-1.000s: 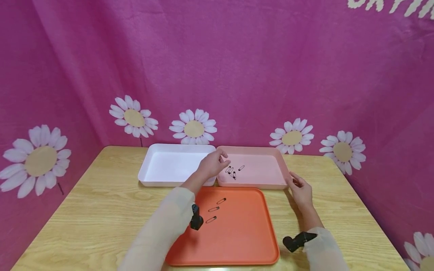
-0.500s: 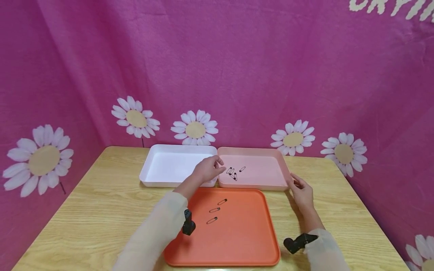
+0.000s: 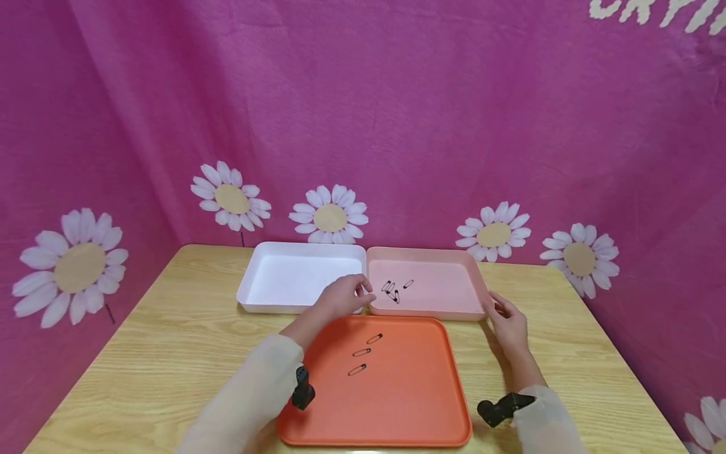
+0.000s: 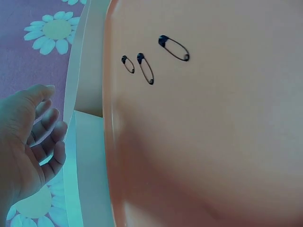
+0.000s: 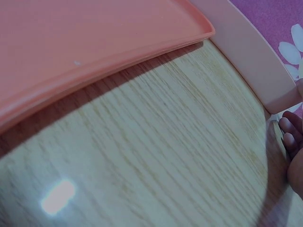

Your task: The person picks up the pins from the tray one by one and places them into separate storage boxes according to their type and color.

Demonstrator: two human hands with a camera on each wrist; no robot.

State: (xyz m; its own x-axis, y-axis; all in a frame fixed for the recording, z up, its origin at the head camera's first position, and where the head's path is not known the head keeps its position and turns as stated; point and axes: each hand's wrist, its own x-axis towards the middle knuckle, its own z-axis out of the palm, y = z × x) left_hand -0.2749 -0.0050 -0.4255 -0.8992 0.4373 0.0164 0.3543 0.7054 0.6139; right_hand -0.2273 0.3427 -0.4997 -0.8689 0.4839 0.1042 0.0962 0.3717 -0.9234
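Observation:
My left hand [image 3: 343, 295] hovers at the front right corner of the white tray [image 3: 245, 296], its fingers loosely bent. Nothing shows between its fingers in the left wrist view. At the front right corner of the pink tray [image 3: 437, 312], my right hand [image 3: 508, 325] rests its thumb side against the outer wall, fingers relaxed. Several black-headed safety pins [image 3: 391, 291] lie in the left part of the pink tray. Three more safety pins, among them one nearest me [image 4: 174, 48], lie apart on the orange tray [image 3: 408, 391].
The white and pink trays stand side by side at the back of the wooden table [image 3: 142, 353], with the orange tray in front. Behind the table hangs a magenta cloth [image 3: 397, 126] with daisies. Black wrist cameras sit on both sleeves.
The left hand has drawn back from over the pink tray's left end, moving left and toward me. The right hand keeps its place at the tray corner. The pins have not moved.

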